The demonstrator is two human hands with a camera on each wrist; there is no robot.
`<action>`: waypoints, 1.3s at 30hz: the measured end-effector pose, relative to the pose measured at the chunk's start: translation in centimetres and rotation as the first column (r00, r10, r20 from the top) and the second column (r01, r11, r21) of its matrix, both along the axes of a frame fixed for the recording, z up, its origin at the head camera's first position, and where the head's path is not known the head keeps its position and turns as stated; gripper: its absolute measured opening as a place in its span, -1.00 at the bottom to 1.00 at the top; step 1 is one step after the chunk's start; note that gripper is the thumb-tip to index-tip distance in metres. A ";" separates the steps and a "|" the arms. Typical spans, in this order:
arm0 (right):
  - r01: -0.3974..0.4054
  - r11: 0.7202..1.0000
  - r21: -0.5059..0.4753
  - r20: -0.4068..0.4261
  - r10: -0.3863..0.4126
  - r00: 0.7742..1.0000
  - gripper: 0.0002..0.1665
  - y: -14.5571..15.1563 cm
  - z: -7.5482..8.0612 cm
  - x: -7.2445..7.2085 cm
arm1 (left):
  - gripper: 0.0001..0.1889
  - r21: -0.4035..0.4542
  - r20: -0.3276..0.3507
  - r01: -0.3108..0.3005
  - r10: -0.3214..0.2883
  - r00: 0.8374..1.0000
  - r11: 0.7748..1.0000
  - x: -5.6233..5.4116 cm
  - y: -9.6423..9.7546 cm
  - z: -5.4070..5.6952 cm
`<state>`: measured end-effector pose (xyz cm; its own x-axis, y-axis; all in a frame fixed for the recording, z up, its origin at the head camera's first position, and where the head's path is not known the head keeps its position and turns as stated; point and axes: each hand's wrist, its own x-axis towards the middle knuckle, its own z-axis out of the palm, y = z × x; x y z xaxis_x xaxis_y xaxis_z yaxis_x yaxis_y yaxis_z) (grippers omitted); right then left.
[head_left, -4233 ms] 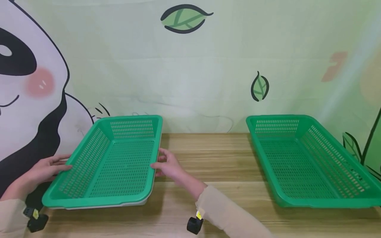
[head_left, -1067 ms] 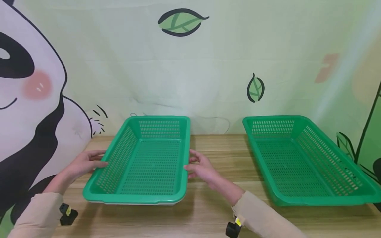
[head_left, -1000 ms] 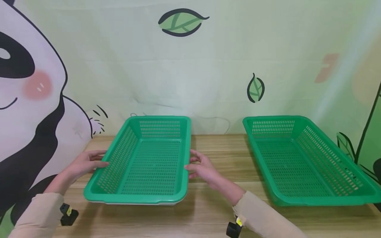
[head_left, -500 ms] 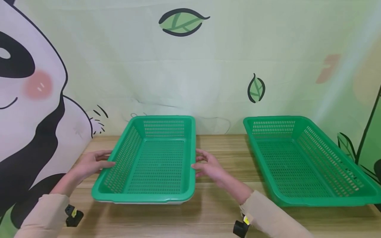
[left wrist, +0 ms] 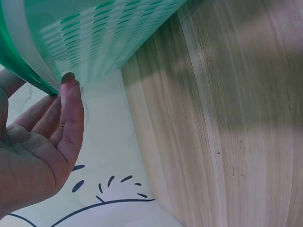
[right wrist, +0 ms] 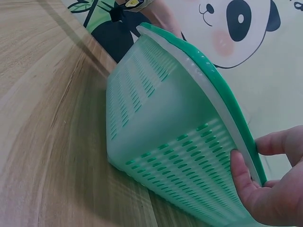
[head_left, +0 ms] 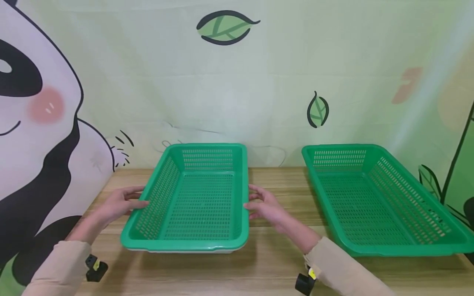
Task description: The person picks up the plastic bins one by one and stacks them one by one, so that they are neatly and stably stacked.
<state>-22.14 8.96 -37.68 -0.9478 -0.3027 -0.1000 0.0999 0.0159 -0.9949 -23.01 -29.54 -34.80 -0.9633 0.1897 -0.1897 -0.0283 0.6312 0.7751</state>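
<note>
A rectangular green plastic basket [head_left: 200,205] with slotted walls sits nested in a whitish slotted basket [right wrist: 170,118], whose pale rim shows under the green one. My left hand [head_left: 120,203] grips the left side of the pair, thumb over the green rim and fingers under the edge. On the opposite side my right hand [head_left: 268,207] pinches both rims between thumb and fingers. Up close in the left wrist view, fingertips of my left hand [left wrist: 47,127] press beneath the whitish rim. Nothing lies inside the green basket.
A second green basket [head_left: 370,205] stands on the wooden table [head_left: 277,246] at the right, a strip of table between the two. Behind is a wall cloth [head_left: 259,82] printed with a panda and leaves. Small black cameras hang at both wrists.
Both hands have carried the nested baskets rightward from the far left toward the middle, with the grip unchanged. The right-hand basket has stayed in place.
</note>
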 end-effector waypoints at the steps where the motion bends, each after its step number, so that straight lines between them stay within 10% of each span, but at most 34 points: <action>1: 0.000 1.000 -0.001 0.002 0.000 1.000 -0.22 0.1 0.0 0.0 | -0.24 0.006 0.001 0.002 -0.002 1.000 1.000 0.0 0.1 0.0; 10: 0.000 0.998 0.060 -0.020 0.001 1.000 -0.30 -0.2 0.1 0.9 | -0.28 -0.086 0.012 0.093 -0.092 0.996 0.992 0.3 0.1 1.3; 19: 0.018 0.984 0.178 -0.060 -0.007 0.998 -0.35 1.1 2.5 1.4 | -0.26 -0.363 -0.057 0.030 -0.055 0.997 0.931 -1.2 3.9 6.2; 29: 0.048 0.935 0.352 -0.182 0.018 0.983 -0.32 5.4 5.8 0.1 | -0.40 -0.251 -0.207 0.057 -0.111 0.972 0.966 -1.9 12.1 9.0; 39: 0.169 0.840 0.515 -0.271 -0.027 0.962 -0.29 9.8 6.3 -0.3 | -0.45 -0.015 -0.123 0.120 -0.121 0.985 0.993 -2.3 18.8 9.0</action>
<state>-22.42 18.76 -31.36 -0.9845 -0.1745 0.0197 -0.1139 0.5491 -0.8280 -25.35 -10.69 -25.77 -0.9495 0.3051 -0.0729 0.1437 0.6297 0.7634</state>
